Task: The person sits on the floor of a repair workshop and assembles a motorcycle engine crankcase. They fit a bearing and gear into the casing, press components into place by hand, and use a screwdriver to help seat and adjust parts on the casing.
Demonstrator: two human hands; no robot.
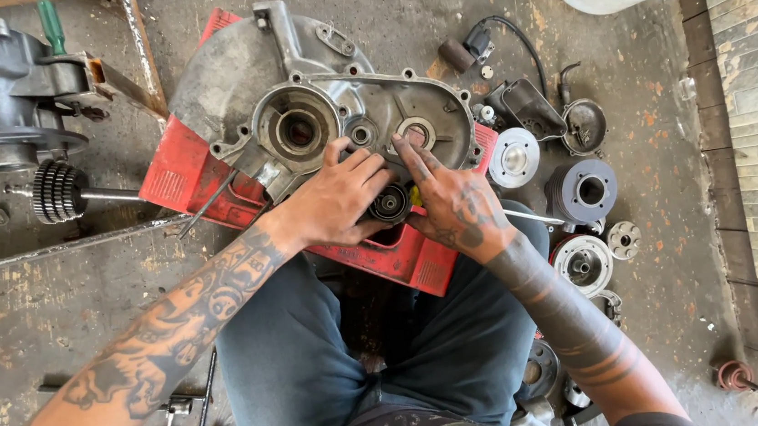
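Both hands, left hand [334,203] and right hand [456,204], pinch a round bearing [390,203] at mid-frame against the grey engine case [231,89]; keeping it square seems wise.

No packages, labels, signs, screens.

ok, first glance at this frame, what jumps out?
The grey engine casing lying on a red crate at centre frame. Both hands meet at its near edge: the left hand and right hand close around a small black round part. To the right, round engine parts lie scattered on the concrete floor.
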